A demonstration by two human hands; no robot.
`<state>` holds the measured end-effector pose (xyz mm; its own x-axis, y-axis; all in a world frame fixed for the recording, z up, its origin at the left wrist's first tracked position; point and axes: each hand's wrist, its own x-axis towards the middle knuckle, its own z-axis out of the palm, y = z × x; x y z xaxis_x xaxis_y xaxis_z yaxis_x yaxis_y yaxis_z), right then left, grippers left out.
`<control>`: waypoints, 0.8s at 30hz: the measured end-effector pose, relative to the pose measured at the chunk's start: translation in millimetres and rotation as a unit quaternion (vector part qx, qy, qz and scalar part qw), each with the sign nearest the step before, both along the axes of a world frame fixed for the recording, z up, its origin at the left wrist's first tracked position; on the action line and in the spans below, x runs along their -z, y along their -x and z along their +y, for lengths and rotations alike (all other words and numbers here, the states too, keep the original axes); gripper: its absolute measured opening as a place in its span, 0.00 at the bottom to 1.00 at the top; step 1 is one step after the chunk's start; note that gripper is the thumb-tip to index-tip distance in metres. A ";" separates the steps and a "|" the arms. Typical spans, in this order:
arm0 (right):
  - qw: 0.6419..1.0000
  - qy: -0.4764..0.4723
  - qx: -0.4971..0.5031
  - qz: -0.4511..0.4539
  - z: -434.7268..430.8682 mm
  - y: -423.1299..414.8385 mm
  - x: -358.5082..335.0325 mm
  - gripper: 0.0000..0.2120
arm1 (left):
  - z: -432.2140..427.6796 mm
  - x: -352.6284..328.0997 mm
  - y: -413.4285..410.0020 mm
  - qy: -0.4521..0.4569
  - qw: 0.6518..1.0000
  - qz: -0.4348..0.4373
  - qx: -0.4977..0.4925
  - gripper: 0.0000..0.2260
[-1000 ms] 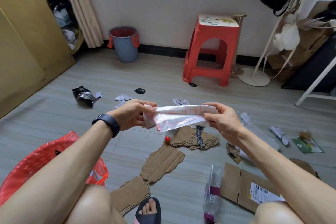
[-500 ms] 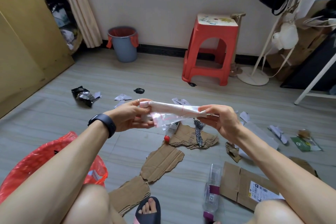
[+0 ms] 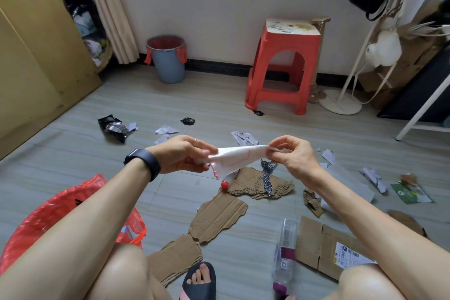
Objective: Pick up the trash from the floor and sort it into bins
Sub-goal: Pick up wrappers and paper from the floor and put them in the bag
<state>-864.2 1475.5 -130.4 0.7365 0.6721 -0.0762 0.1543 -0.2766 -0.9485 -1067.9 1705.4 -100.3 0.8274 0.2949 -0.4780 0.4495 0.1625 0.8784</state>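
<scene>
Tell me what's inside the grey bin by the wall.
A red liner bag lines the grey bin, edges hanging over the rim. Any trash inside is hidden by the bin's wall.

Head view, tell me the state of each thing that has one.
Clear plastic bag: folded, held off the floor between both hands.
Left hand: grips one end.
Right hand: pinches the other end.
Grey bin: upright, lined.
Bottle: lying on floor.
Red stool: upright.

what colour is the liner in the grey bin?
Red: the liner folds over the rim of the bin. Head view.
</scene>
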 end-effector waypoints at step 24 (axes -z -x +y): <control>0.912 -0.005 0.082 -0.402 32.6 39.2 -22.3 0.15 | -29.8 -7.5 -26.8 -0.482 0.835 0.003 -0.266 0.08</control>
